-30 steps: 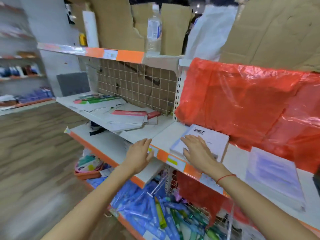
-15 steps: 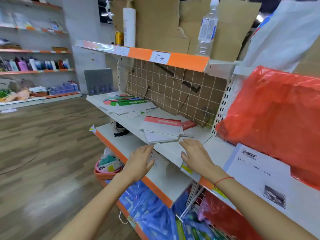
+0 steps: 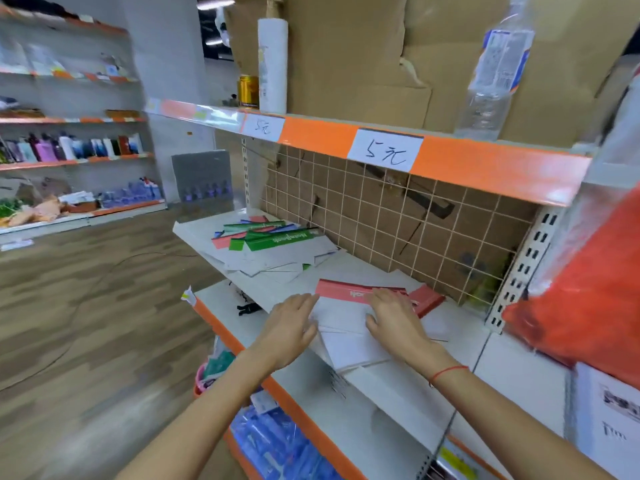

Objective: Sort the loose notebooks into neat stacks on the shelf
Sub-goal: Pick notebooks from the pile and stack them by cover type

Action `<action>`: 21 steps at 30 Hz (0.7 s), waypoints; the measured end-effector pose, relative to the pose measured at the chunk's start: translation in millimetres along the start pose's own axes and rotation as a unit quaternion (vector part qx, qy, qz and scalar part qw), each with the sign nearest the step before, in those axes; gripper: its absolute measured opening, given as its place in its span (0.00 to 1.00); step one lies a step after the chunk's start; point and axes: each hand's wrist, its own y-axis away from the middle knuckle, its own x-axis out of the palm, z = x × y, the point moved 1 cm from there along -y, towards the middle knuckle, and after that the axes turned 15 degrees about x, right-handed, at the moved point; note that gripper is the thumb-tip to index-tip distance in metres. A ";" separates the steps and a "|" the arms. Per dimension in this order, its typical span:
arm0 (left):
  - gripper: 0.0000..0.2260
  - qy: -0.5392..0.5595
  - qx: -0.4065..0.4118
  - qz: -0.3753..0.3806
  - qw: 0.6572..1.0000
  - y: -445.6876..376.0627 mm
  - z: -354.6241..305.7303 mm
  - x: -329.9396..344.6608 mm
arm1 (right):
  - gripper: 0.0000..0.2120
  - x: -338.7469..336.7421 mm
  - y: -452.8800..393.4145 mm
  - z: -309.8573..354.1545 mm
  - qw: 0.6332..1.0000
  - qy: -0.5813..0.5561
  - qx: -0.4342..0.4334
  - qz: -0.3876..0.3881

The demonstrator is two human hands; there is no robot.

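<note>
A loose pile of white notebooks with red title bands [image 3: 343,317] lies on the white shelf [image 3: 460,323], in front of the wire grid back. My left hand [image 3: 289,329] touches the pile's left edge with straight fingers. My right hand [image 3: 394,318] lies flat on top of the pile, fingers over the red band. A second, scattered heap of notebooks with green, red and blue bands [image 3: 266,242] sits farther left on the same shelf.
A lower shelf [image 3: 346,420] with an orange edge juts out below. Above, an orange-edged shelf [image 3: 485,161] carries a water bottle [image 3: 495,74], a white tube and a gold can. A red plastic sheet [image 3: 595,289] hangs at right above a white booklet [image 3: 606,420]. Wooden floor lies left.
Both hands moved left and forward from the shelf's front edge onto the red-banded notebook pile. The view swung left, away from the white booklet under the red plastic.
</note>
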 end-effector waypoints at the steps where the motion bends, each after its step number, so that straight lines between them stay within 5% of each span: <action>1: 0.32 0.002 0.006 0.000 1.000 -4.2 9.0 1.3 | 0.18 3.3 -4.3 3.0 1.000 0.007 0.004 0.006; 7: 0.35 0.005 0.047 -0.008 0.999 -37.6 65.7 12.3 | 0.20 13.2 -28.9 20.0 0.989 0.025 0.113 0.089; 10: 0.28 0.000 0.062 0.011 0.998 -56.5 91.9 14.9 | 0.21 22.0 -37.5 31.0 0.982 0.037 0.155 0.103; 16: 0.24 0.025 0.148 0.010 0.989 -81.0 158.1 8.8 | 0.17 44.0 -60.1 62.7 0.972 0.056 0.213 0.081; 21: 0.25 0.014 0.173 0.025 0.985 -96.3 235.0 4.2 | 0.24 57.1 -78.5 99.5 0.956 0.064 0.280 0.054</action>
